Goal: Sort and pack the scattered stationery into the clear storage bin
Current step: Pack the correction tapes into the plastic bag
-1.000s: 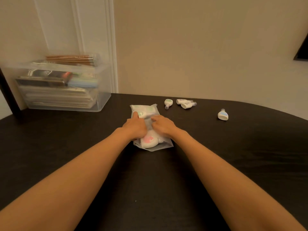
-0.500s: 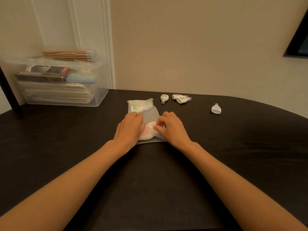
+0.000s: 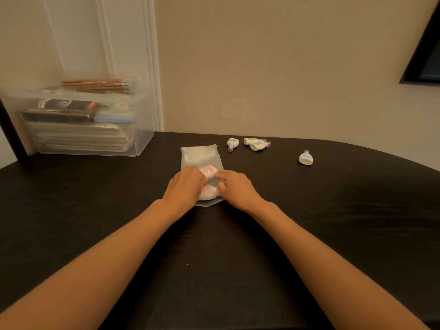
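A frosted plastic pouch (image 3: 202, 155) lies flat on the black table (image 3: 238, 234), with a green correction tape at its far end and two pink ones nearer me. My left hand (image 3: 185, 185) curls over the pouch's near left side, fingertips on a pink tape. My right hand (image 3: 235, 188) pinches the pouch's right edge between thumb and forefinger. Loose correction tapes lie beyond: a green one (image 3: 232, 143), a white pair (image 3: 256, 143) and a blue one (image 3: 306, 158). The clear storage bin (image 3: 142, 136) stands at the far left.
The bin holds stacked flat packs and boxes, with a bundle of pencils (image 3: 95, 84) lying across its rim. A wall runs right behind the table's far edge. A dark frame (image 3: 426, 58) hangs at the upper right.
Both hands slid from the pouch's middle toward its near end. A pink tape now shows between the fingertips, further inside the pouch. The loose tapes have not moved.
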Demonstrator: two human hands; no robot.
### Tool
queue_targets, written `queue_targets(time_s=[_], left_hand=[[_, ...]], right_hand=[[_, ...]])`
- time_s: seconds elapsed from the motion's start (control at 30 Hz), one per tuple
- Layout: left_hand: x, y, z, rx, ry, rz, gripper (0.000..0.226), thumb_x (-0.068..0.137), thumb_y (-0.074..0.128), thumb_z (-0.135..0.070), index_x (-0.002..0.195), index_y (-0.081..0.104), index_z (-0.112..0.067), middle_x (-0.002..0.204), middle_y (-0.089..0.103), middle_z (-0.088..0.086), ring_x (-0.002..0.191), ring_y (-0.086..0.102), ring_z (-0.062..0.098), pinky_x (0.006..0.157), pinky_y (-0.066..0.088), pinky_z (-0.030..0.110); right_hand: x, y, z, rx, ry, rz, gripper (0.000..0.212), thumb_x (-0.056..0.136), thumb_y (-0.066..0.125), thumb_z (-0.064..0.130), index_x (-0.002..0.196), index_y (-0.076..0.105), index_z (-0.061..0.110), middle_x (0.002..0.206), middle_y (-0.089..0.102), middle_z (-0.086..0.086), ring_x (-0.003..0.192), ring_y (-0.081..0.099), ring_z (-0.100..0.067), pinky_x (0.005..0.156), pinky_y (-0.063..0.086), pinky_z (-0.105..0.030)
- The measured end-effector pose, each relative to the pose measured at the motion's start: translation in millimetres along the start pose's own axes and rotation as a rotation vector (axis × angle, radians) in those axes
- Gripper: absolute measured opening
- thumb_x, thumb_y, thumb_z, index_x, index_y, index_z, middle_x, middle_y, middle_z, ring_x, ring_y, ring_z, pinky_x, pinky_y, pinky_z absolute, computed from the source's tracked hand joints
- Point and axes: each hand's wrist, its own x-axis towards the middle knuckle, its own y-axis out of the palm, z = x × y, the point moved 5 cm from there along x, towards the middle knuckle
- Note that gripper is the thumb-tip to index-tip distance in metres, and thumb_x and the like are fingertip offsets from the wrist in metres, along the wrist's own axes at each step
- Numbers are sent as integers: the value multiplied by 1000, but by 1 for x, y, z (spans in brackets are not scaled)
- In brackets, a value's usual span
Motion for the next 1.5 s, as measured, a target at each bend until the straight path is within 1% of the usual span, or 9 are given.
queue_targets(time_s=[0.17, 0.33, 0.47, 0.63, 0.8, 0.93, 1.1, 1.27, 1.5], left_hand=[[22, 7, 8, 13, -70, 152, 28, 93, 44, -22, 110, 58, -6, 112, 57, 11, 84, 50, 24, 70, 37, 31], [35, 0, 14, 59, -138, 260, 24, 84, 57, -27, 104, 57, -12, 94, 56, 5, 77, 51, 18, 61, 38, 27], [44, 7, 18, 101, -84, 326, 47, 85, 55, -30, 127, 45, -13, 119, 48, 4, 93, 48, 17, 74, 39, 29], [46, 10, 13, 157, 0, 314, 56, 90, 49, -32, 141, 33, -15, 140, 34, 2, 122, 40, 22, 97, 35, 36], [35, -6, 11, -176, -22, 147, 35, 93, 46, -19, 127, 54, -13, 124, 53, 7, 103, 54, 20, 82, 45, 30], [12, -17, 2, -230, 62, 58, 28, 86, 54, -46, 99, 47, -22, 107, 47, -3, 94, 49, 14, 80, 47, 31], [-11, -17, -2, -75, 133, 90, 40, 79, 62, -52, 91, 38, -22, 100, 40, -5, 86, 42, 11, 65, 38, 24], [-13, -15, -3, -54, 102, 21, 34, 81, 65, -41, 90, 40, -19, 106, 39, -2, 96, 39, 13, 75, 40, 27], [-10, -8, -6, 4, 11, -26, 39, 88, 59, -36, 116, 45, -13, 123, 47, 7, 104, 52, 21, 76, 42, 29]], right_hand=[[17, 4, -7, 73, 66, 67, 34, 91, 42, 9, 118, 61, 1, 136, 43, -7, 120, 45, -27, 99, 36, -33], [29, 7, -5, -6, -70, -9, 30, 89, 46, 4, 114, 64, 3, 125, 46, -6, 113, 44, -18, 93, 38, -26], [44, 12, -9, -45, -37, 102, 42, 88, 44, 2, 128, 54, 5, 131, 44, -7, 113, 47, -22, 93, 40, -30], [52, 17, -9, -29, 7, 152, 53, 91, 40, 6, 143, 38, 17, 135, 39, -10, 120, 41, -23, 93, 36, -28], [28, 3, -15, 271, 10, 7, 39, 96, 37, 12, 132, 51, 16, 136, 46, -6, 120, 45, -17, 99, 36, -28], [5, -4, -21, 417, -32, 6, 26, 91, 46, 13, 114, 57, 19, 120, 50, 0, 106, 48, -11, 86, 41, -22], [-8, -3, -24, 141, -60, -36, 35, 87, 61, 25, 121, 54, 22, 122, 47, 3, 101, 50, -10, 90, 46, -28], [-16, -9, -12, -9, -136, -191, 12, 90, 58, 14, 102, 61, 13, 109, 50, -1, 89, 53, -13, 85, 49, -32], [-22, -13, -6, -67, -203, -258, 8, 89, 57, 10, 96, 62, 10, 116, 50, 0, 103, 43, -12, 86, 43, -24]])
